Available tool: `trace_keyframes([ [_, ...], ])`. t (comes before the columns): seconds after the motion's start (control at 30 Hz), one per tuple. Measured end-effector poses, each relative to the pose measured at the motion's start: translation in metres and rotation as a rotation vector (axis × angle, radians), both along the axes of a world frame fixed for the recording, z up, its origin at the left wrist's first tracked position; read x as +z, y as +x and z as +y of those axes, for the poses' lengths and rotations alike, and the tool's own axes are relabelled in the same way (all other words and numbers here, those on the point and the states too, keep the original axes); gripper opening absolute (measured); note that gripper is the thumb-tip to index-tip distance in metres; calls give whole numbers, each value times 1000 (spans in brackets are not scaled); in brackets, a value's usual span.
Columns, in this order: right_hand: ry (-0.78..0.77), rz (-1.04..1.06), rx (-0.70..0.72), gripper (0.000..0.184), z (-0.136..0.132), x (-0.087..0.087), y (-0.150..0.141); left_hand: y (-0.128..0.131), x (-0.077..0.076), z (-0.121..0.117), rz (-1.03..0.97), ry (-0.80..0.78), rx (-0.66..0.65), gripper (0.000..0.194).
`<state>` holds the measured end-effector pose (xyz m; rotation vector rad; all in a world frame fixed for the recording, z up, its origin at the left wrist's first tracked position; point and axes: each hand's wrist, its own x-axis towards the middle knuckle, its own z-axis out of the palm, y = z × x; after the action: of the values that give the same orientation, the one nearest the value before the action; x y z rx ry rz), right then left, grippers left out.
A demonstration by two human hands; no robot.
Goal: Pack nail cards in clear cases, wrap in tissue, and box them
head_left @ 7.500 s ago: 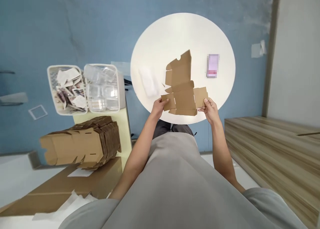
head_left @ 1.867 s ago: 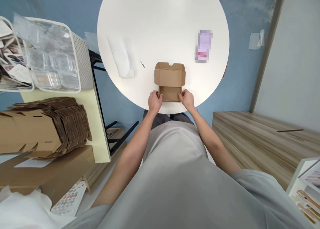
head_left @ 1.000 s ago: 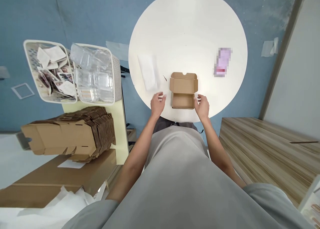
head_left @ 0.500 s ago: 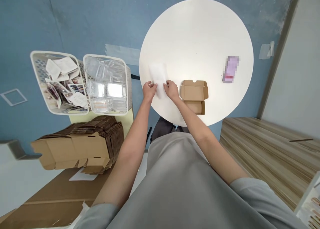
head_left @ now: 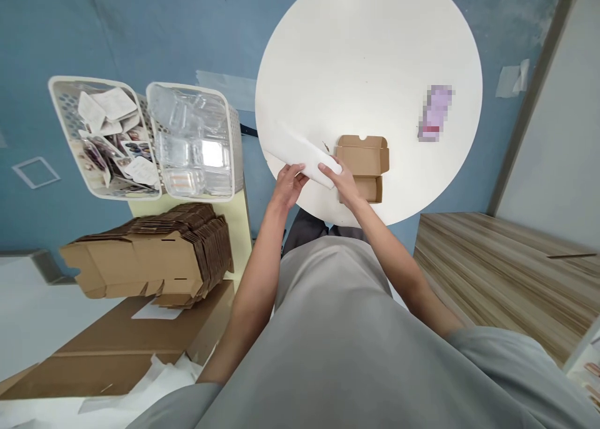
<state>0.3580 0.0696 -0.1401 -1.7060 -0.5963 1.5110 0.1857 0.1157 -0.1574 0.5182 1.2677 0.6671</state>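
A white packing sheet (head_left: 307, 156), folded into a long strip, slants over the near left part of the round white table (head_left: 370, 54). My left hand (head_left: 289, 185) grips its lower edge near the middle, fingers underneath and thumb on top. At the strip's right end, my right hand (head_left: 344, 180) is closed round it. Whether anything lies inside the folded sheet cannot be seen. Just behind my right hand stands a small brown cardboard box (head_left: 363, 159), its lid raised, its near part partly covered by that hand and forearm.
A blurred-out purple item (head_left: 435, 113) lies on the table's right. To the left stand a white basket of cards and packets (head_left: 105, 79) and another of clear plastic trays (head_left: 187, 88). Flattened cardboard boxes (head_left: 140, 260) are stacked nearer me, above a large carton (head_left: 107, 354).
The sheet has turned from nearly upright in view to a slant, its near end swung right toward the box. My right hand has moved right and down with it; the camera view has shifted slightly.
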Motion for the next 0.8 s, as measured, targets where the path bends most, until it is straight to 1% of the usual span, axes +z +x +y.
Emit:
trace_keyframes([
  [0.07,19,42,-69,92,-22,13,10,20,11,-16,-44,-12,6,34],
  [0.17,-18,66,-143,98,-51,24,29,50,24,-37,-88,-39,38,32],
  [0.23,-72,154,-153,104,-68,28,45,66,29,-48,-98,-45,67,31],
  [0.3,-97,283,-152,114,-83,34,60,79,33,-57,-89,-56,73,29],
  [0.37,-73,360,-157,119,-94,40,71,89,36,-65,-64,-68,46,28],
  [0.4,-49,366,-166,118,-98,43,75,94,38,-69,-51,-69,24,28],
  [0.5,24,285,-238,106,-102,46,78,108,42,-83,-45,-47,-37,32],
  [0.63,30,119,-358,92,-95,40,82,127,48,-99,-71,-14,-62,47],
  [0.7,29,62,-364,84,-92,36,91,130,50,-100,-67,-4,-60,52],
  [0.8,33,-17,-300,80,-91,29,112,122,45,-87,-12,43,-30,49],
])
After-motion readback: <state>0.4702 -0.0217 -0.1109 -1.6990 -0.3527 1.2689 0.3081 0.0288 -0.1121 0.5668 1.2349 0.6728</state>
